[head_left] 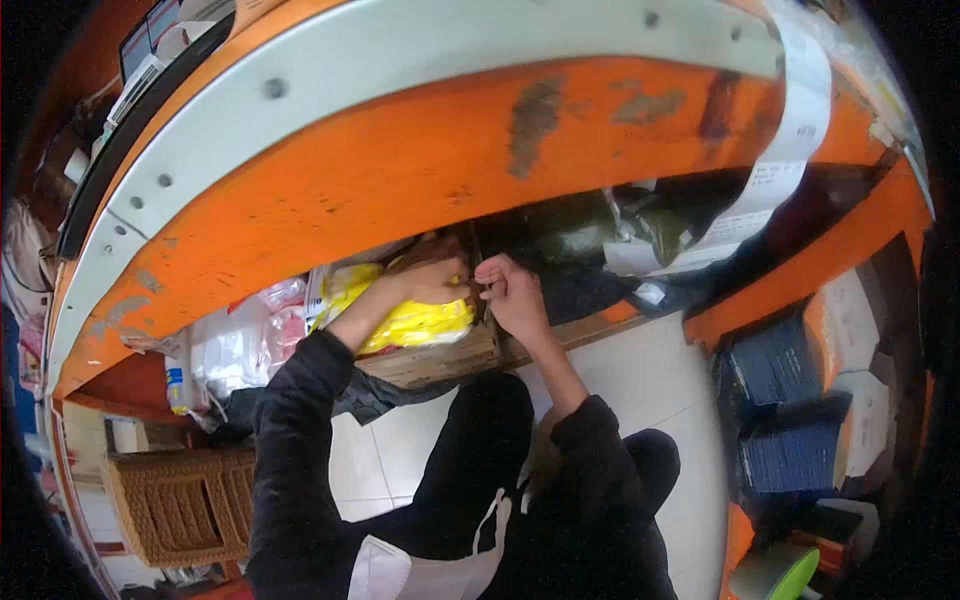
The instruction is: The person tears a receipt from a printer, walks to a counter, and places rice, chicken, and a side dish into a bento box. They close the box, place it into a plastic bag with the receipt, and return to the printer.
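Head view: left hand (pixel 438 283) and right hand (pixel 516 300) are sitting curled, close, by the right edge of the box (pixel 432 368) (gripping something? cannot tell), probably aiding control.

The packets (pixel 428 322) are bright yellow, the panel (pixel 380 170) orange with grey-brown blotches, the edging (pixel 420 40) pale grey-green with dark dots, the sleeves (pixel 297 440) black, the paper strip (pixel 797 105) white with dark print, the floor tiles (pixel 358 452) white, and the basket (pixel 160 505) brown.
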The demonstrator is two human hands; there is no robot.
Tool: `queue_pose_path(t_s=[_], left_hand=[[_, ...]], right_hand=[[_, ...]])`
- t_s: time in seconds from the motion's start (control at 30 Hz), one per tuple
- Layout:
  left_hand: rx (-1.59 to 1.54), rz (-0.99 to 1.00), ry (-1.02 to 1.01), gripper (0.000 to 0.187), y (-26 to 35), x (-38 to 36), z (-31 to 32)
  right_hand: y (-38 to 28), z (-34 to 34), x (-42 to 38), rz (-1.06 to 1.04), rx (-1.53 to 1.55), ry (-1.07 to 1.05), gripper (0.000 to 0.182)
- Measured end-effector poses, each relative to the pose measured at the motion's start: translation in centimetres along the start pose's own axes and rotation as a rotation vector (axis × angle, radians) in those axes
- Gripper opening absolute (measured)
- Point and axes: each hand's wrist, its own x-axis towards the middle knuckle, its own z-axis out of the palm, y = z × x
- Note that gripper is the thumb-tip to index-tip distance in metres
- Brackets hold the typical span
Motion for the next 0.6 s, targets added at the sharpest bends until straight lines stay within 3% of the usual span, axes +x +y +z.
queue_pose_path(t_s=[0.07,0.17,0.2,0.27,0.43,0.5,0.6], left_hand=[[-0.023,0.233,0.316,0.030,-4.0,-1.3,2.6],[-0.314,0.196,0.387,0.023,-4.9,-2.8,1.9],[-0.404,0.183,0.408,0.022,-5.3,-3.2,1.5],[-0.491,0.153,0.468,0.022,-5.8,-4.7,0.7],[-0.572,0.068,0.637,0.023,-6.7,-10.7,-1.4],[-0.579,0.025,0.693,0.023,-6.7,-13.0,-1.3],[-0.569,-0.026,0.752,0.023,-6.5,-15.9,-1.0]], right_hand=[[-0.8,-0.5,0.3,0.054,-0.035,-0.082,0.033],[0.4,1.0,2.1,-0.136,-0.636,-0.188,0.028],[-4.6,1.5,2.4,0.004,-0.896,-0.377,0.026],[-3.9,3.5,4.4,0.059,-1.147,-0.622,0.024],[1.2,6.3,4.7,0.036,-1.199,-0.527,0.022],[0.0,5.5,5.3,0.139,-1.247,-0.741,0.022],[-0.1,5.3,4.2,0.095,-1.015,-0.498,0.019]])
